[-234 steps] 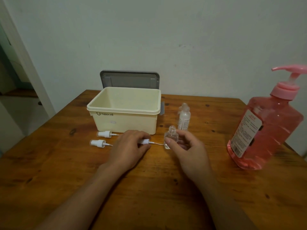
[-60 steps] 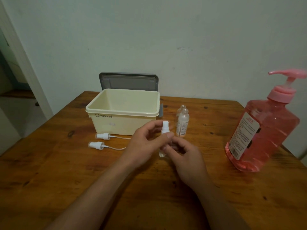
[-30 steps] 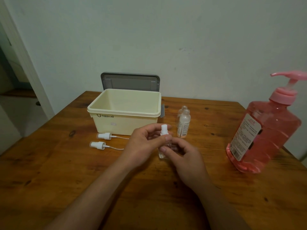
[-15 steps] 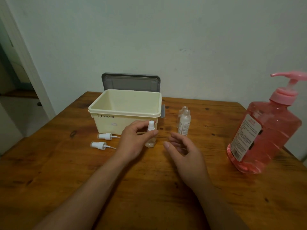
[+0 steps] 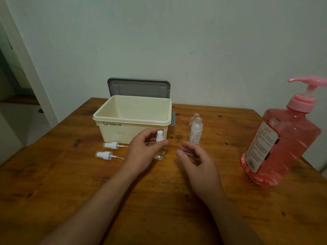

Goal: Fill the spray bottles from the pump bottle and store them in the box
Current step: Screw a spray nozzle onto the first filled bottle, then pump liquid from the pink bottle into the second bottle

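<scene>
The pump bottle (image 5: 290, 142) is translucent pink with a pink pump and a white label (image 5: 260, 145). The box (image 5: 113, 133) is cream and its lid (image 5: 139, 88) grey. The capped spray bottle (image 5: 160, 147) is clear with a white top. The table (image 5: 159, 200) is brown wood with dark knots.

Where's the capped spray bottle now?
Head view, centre: the small clear white-capped spray bottle is in the left hand, just in front of the cream plastic box.

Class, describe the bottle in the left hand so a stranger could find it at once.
Find the cream box on the table. At its front right corner, the left hand grips a small clear bottle, the only one wearing a white sprayer.
</scene>
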Demonstrator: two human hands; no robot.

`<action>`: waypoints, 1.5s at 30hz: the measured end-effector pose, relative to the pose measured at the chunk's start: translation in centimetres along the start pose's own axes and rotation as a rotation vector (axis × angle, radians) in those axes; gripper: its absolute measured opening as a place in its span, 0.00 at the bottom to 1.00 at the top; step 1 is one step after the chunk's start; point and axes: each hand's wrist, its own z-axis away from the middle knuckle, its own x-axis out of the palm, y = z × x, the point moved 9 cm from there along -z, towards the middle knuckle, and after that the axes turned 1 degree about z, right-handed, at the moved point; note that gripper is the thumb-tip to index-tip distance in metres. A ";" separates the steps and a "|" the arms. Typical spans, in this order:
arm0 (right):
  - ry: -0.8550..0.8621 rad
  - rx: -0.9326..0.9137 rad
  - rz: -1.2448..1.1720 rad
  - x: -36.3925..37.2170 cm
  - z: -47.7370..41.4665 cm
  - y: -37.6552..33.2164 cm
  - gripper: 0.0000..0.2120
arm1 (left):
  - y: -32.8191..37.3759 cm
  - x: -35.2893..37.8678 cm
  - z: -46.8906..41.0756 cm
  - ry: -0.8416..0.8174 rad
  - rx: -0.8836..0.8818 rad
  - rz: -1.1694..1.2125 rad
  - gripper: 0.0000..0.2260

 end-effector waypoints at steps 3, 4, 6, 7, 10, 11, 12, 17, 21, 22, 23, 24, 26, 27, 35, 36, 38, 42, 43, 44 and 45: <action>-0.004 0.002 0.007 0.0 0.0 0.0 0.15 | 0.3 0.0 0.1 0.004 0.011 0.000 0.18; -0.005 0.002 0.010 0.0 0.0 0.0 0.15 | 0.4 0.0 0.1 0.005 0.014 0.001 0.18; -0.003 0.000 0.007 0.0 0.0 0.0 0.14 | 0.5 0.1 0.1 0.002 0.020 0.006 0.18; -0.002 -0.001 0.005 -0.1 0.1 -0.1 0.14 | 0.5 0.2 0.2 0.000 0.021 0.011 0.18; 0.001 0.002 -0.005 -0.2 0.2 -0.2 0.14 | 0.7 0.1 0.2 0.010 0.031 0.009 0.19; 0.005 0.001 -0.010 -0.3 0.2 -0.2 0.14 | 0.9 -0.1 0.3 0.034 0.045 0.006 0.19; 0.011 -0.004 -0.016 -0.3 0.2 -0.4 0.13 | 1.3 -0.5 0.4 0.073 0.068 -0.002 0.19; 0.126 -0.071 -0.050 -1.4 0.4 -1.3 0.09 | 5.0 -1.5 2.1 0.277 0.291 -0.132 0.16; 0.335 -0.155 -0.151 -3.7 1.2 -2.1 0.08 | 7.1 1.0 2.9 0.182 0.378 -0.119 0.15; 0.379 -0.168 -0.181 -4.2 1.3 -2.2 0.08 | 6.9 2.2 2.8 0.122 0.335 -0.096 0.16; 0.417 -0.179 -0.207 -4.7 1.5 -2.2 0.09 | 6.6 3.5 2.6 0.066 0.284 -0.079 0.18; 0.450 -0.187 -0.227 -5.1 1.6 -2.2 0.09 | 6.0 4.6 2.4 0.025 0.237 -0.074 0.20; 0.509 -0.198 -0.242 -5.7 1.7 -2.1 0.10 | 4.8 6.4 1.9 -0.019 0.154 -0.062 0.24; 0.532 -0.201 -0.244 -6.0 1.8 -2.1 0.10 | 4.2 7.1 1.6 -0.034 0.117 -0.051 0.25; 0.540 -0.212 -0.279 -6.1 1.6 -2.0 0.09 | 2.8 10.5 -0.6 -0.020 0.015 -0.012 0.29; 0.537 -0.209 -0.284 -6.1 1.6 -1.9 0.09 | 2.8 10.6 -0.8 -0.011 0.006 -0.018 0.28; 0.525 -0.197 -0.289 -6.0 1.5 -1.9 0.09 | 2.6 10.9 -1.3 0.011 -0.016 -0.021 0.26; 0.514 -0.199 -0.292 -6.0 1.4 -1.9 0.08 | 1.7 11.1 -2.1 0.056 -0.065 -0.013 0.25; 0.510 -0.197 -0.292 -6.0 1.4 -1.9 0.08 | 1.5 11.1 -2.3 0.062 -0.073 -0.025 0.24; 0.508 -0.196 -0.292 -5.9 1.5 -1.9 0.08 | 1.5 11.1 -2.4 0.062 -0.079 -0.042 0.23; 0.508 -0.194 -0.292 -6.0 1.5 -1.9 0.08 | 1.5 11.1 -2.5 0.062 -0.081 -0.054 0.22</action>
